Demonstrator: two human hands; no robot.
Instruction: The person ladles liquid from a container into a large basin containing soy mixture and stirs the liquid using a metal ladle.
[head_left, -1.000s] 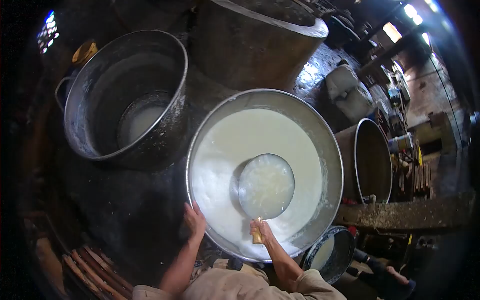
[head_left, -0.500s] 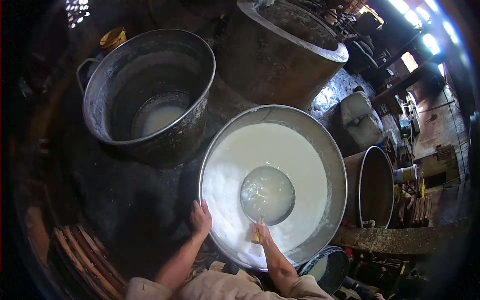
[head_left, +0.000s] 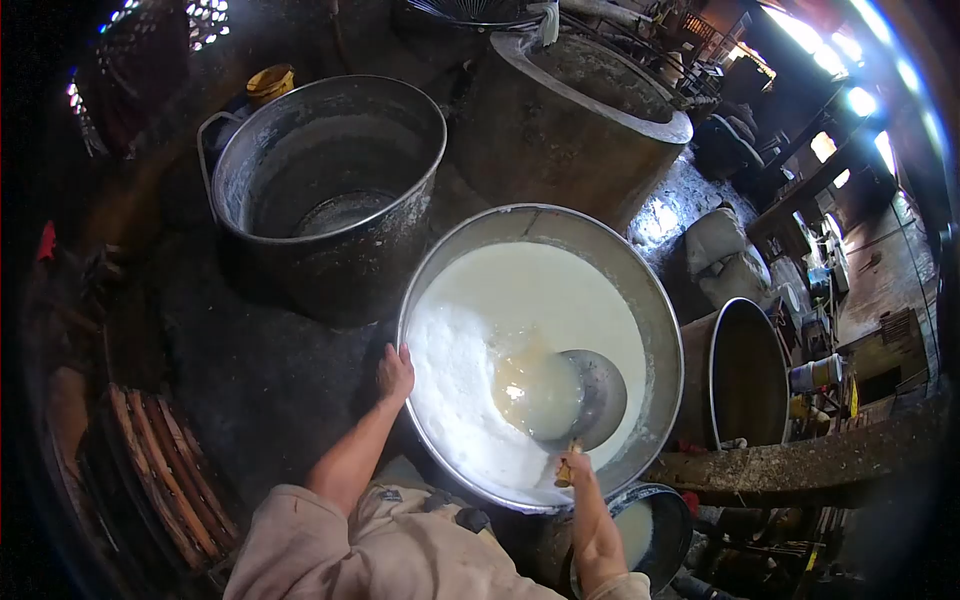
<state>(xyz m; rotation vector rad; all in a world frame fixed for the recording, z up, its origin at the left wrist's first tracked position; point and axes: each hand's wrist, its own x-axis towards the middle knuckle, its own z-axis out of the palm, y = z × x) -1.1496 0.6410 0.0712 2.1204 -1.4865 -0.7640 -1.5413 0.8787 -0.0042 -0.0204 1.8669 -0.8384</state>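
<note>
A large round metal vat [head_left: 668,330] in front of me holds milky white liquid [head_left: 545,280], with white foam [head_left: 450,370] along its left side. My left hand [head_left: 396,371] grips the vat's left rim. My right hand [head_left: 572,467] is closed round the short wooden handle of a wide round metal ladle [head_left: 603,398]. The ladle lies tilted in the liquid, its right side bare and its left side under a yellowish, cloudy patch of liquid [head_left: 530,385].
Behind to the left stands a deep metal pot [head_left: 330,235] with a side handle. A big stone-like tub [head_left: 560,130] is at the back. On the right are an upright-rimmed barrel [head_left: 748,375] and a dark bucket [head_left: 670,540]. Wooden slats [head_left: 165,470] lean at lower left.
My right hand has moved right with the ladle, which has gone from level and full to tilted. The cloudy liquid now spreads left of it. My left hand stays on the rim.
</note>
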